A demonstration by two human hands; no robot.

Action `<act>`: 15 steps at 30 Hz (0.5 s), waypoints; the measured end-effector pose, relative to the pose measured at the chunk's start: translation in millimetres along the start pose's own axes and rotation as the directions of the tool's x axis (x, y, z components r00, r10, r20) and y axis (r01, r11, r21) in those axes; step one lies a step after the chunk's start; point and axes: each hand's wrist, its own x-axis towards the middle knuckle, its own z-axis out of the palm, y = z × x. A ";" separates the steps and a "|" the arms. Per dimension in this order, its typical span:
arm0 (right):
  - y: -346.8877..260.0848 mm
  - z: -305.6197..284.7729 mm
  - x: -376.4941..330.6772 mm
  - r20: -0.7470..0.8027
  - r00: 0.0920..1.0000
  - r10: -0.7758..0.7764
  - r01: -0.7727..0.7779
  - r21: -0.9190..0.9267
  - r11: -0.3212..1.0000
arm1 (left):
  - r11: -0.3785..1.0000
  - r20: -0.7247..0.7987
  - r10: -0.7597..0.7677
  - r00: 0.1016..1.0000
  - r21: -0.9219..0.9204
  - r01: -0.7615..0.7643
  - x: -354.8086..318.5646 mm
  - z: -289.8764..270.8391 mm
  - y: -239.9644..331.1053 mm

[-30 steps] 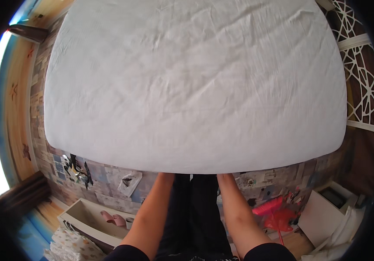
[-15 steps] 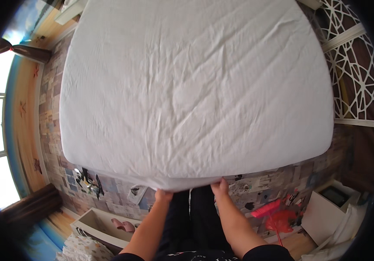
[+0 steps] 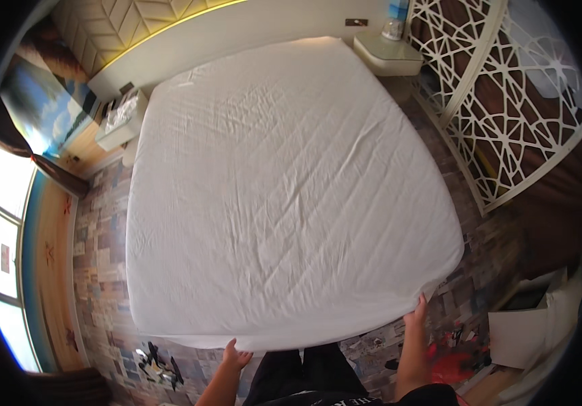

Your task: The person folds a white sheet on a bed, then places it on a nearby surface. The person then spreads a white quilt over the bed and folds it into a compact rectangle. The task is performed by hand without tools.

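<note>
A white fitted sheet (image 3: 284,203) covers the mattress, with creases running across its middle. My left hand (image 3: 237,354) is at the near edge of the sheet, left of my legs. Its thumb and fingers are spread, and nothing shows in its grasp. Further right, my right hand (image 3: 417,311) has its fingers closed on the hem by the near right corner. Part of those fingers is hidden by the cloth.
Bedside tables stand at the far left (image 3: 122,122) and far right (image 3: 389,54). A white lattice screen (image 3: 501,128) rises along the right. Tangled dark objects (image 3: 159,365) lie on the floor at left. Something red (image 3: 450,365) and a pale cabinet (image 3: 518,338) are at right.
My right hand has moved right along the hem to near the corner. My left hand has let go of the cloth and opened. The view has tilted up, showing the headboard wall.
</note>
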 end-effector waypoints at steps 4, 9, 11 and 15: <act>-5.0 70.5 -2.5 -0.204 0.951 -0.234 0.206 -0.153 0.967 | 0.867 0.006 0.289 0.957 0.423 -0.264 -16.5 126.0 -4.2; 0.2 109.5 -77.7 -0.286 0.948 -0.141 0.160 0.045 0.986 | 0.465 0.684 -0.005 0.730 0.648 -0.603 -122.6 264.1 -33.7; -12.9 92.8 -96.1 -0.298 0.950 -0.093 0.126 0.095 0.987 | 0.208 0.749 -0.173 0.640 0.663 -0.719 -146.6 294.4 -64.2; -18.5 92.0 -90.9 -0.358 0.933 0.033 0.003 0.098 0.995 | -0.286 0.825 -0.400 0.398 0.300 -0.910 -148.0 327.6 -148.8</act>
